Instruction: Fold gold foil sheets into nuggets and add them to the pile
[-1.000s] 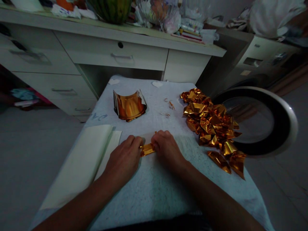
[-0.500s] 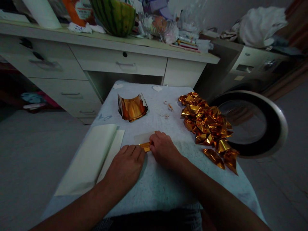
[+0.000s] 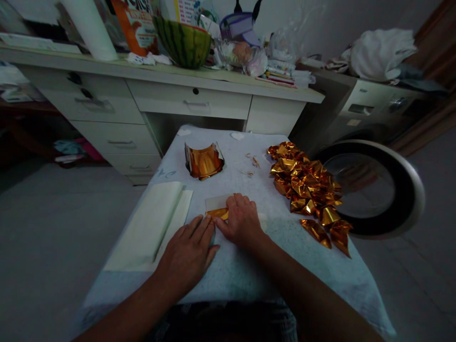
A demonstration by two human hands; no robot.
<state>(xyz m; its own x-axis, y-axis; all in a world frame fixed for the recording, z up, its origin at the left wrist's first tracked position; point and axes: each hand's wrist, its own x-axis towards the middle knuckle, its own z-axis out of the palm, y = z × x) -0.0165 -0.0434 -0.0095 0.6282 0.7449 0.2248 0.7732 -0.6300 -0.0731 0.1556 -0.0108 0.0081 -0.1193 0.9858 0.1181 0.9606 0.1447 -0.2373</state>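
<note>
A small piece of gold foil paper with a pale translucent sheet part behind it lies on the cloth-covered table, partly hidden by my hands. My left hand rests flat with fingers stretched out, its fingertips at the foil's near left edge. Across the foil's right end lies my right hand, fingers extended forward and thumb reaching left along the near edge. To the left is a folded stack of cream paper. Behind the hands stands a curved stack of gold foil sheets.
A heap of folded gold foil pieces covers the table's right side. Thin loose scraps lie behind my right hand. A white desk holding a cut watermelon stands beyond. At right, a washing machine's round door hangs open.
My left fingers have straightened from a curled grip and slid slightly back. My right hand has spread flatter, its thumb now stretched left. More of the foil shows. The view has shifted slightly.
</note>
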